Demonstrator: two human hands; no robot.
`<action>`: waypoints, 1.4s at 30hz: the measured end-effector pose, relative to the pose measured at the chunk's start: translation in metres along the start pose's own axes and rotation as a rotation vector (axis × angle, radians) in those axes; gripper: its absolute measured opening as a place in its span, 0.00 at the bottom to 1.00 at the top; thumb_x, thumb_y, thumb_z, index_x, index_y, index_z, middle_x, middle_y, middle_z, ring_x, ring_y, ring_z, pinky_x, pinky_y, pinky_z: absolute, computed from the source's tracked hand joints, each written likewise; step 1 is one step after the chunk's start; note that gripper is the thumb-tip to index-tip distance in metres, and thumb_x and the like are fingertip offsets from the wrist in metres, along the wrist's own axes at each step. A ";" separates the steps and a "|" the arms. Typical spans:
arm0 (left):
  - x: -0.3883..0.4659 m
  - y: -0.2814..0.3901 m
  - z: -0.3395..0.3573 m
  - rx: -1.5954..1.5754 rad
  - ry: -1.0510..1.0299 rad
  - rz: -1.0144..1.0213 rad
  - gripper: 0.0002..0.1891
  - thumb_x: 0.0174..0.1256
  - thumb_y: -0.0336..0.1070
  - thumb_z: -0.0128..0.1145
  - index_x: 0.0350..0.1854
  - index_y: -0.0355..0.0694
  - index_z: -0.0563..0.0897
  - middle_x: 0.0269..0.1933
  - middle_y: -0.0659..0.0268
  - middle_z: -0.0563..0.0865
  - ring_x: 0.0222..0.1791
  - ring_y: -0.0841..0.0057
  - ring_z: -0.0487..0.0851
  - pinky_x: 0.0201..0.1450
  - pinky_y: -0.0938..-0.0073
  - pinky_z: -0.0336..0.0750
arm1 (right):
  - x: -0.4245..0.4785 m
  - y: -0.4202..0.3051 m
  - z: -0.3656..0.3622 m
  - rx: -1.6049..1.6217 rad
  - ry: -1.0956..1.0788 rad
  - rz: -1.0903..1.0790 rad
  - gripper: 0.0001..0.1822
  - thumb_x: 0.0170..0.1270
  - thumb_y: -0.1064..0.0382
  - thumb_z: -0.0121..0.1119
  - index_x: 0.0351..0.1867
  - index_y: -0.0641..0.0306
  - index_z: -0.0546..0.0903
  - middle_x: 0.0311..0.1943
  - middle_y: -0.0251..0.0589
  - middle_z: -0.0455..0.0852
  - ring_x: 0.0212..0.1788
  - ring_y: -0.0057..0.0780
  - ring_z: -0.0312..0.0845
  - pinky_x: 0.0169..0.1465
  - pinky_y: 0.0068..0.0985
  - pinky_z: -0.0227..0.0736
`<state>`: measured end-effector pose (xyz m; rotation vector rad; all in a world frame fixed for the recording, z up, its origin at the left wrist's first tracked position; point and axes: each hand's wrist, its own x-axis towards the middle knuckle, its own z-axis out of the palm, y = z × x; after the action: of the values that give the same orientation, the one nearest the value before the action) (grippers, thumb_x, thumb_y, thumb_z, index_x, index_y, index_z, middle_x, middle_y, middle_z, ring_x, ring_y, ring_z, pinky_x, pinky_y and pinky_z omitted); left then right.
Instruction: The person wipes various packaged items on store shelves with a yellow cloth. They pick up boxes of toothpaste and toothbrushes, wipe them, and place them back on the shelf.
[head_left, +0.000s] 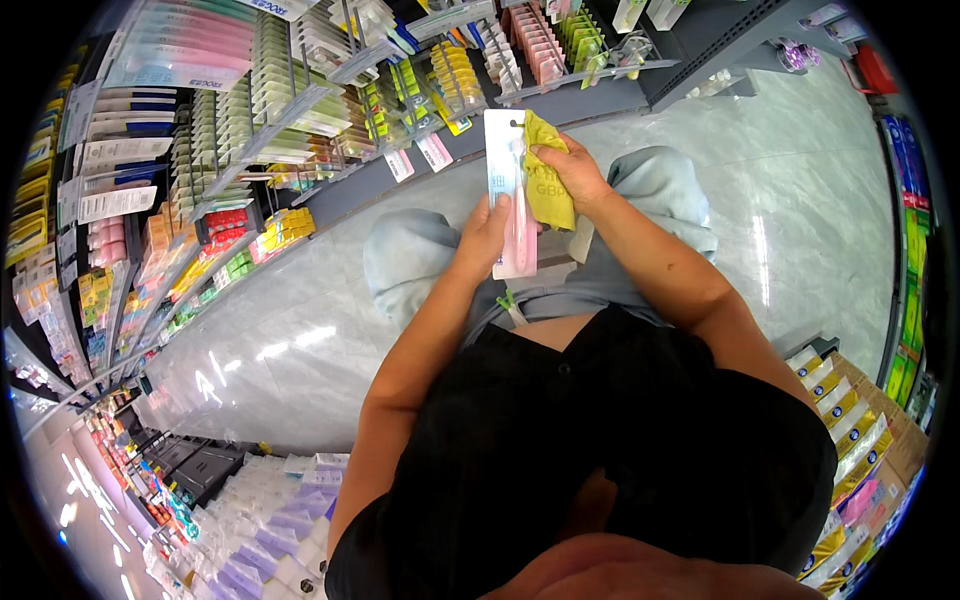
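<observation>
My left hand (486, 236) grips the lower left side of a toothbrush package (501, 161), a long white card with a pink toothbrush (520, 225) under clear plastic. A hang hole shows near the card's top. Bunched in my right hand (577, 169) is a yellow-green cloth (550, 191), its printed side hanging along the package's right edge. The thumb of that hand presses the cloth near its top. Both hands are over my bent knees, in front of the shelves. The fingers behind the card are mostly hidden.
Hooks of packaged toothbrushes (217, 135) line the rack ahead and to the left. A dark lower shelf edge (390, 187) runs just beyond my knees. Purple-and-white packs (277, 532) are stacked behind me at left; yellow-and-white packs (847, 427) stand in cardboard at right.
</observation>
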<state>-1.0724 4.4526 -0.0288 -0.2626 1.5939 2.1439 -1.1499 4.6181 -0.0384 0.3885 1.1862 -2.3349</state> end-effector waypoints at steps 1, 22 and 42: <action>0.003 -0.003 -0.003 0.019 0.023 0.032 0.20 0.74 0.49 0.41 0.53 0.35 0.71 0.41 0.59 0.82 0.39 0.73 0.83 0.41 0.75 0.78 | -0.003 0.004 0.004 -0.053 -0.010 -0.008 0.19 0.58 0.65 0.62 0.51 0.65 0.74 0.36 0.38 0.82 0.34 0.26 0.81 0.38 0.25 0.78; 0.003 0.063 -0.003 -0.726 -0.034 0.240 0.28 0.74 0.54 0.31 0.66 0.37 0.59 0.61 0.48 0.71 0.56 0.57 0.75 0.59 0.57 0.70 | -0.029 0.012 0.011 -0.271 -0.275 0.182 0.20 0.53 0.69 0.64 0.49 0.67 0.76 0.38 0.41 0.84 0.36 0.30 0.83 0.39 0.27 0.78; 0.005 0.042 0.003 -0.648 -0.124 0.140 0.31 0.73 0.59 0.29 0.60 0.37 0.68 0.55 0.59 0.77 0.57 0.66 0.75 0.61 0.64 0.68 | -0.060 -0.008 0.059 -1.257 -0.165 -0.941 0.26 0.43 0.54 0.69 0.47 0.50 0.77 0.46 0.41 0.73 0.43 0.42 0.77 0.41 0.32 0.76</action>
<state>-1.0964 4.4470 0.0061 -0.2141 0.8294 2.6756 -1.1056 4.5920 0.0282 -0.9424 2.7482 -1.5562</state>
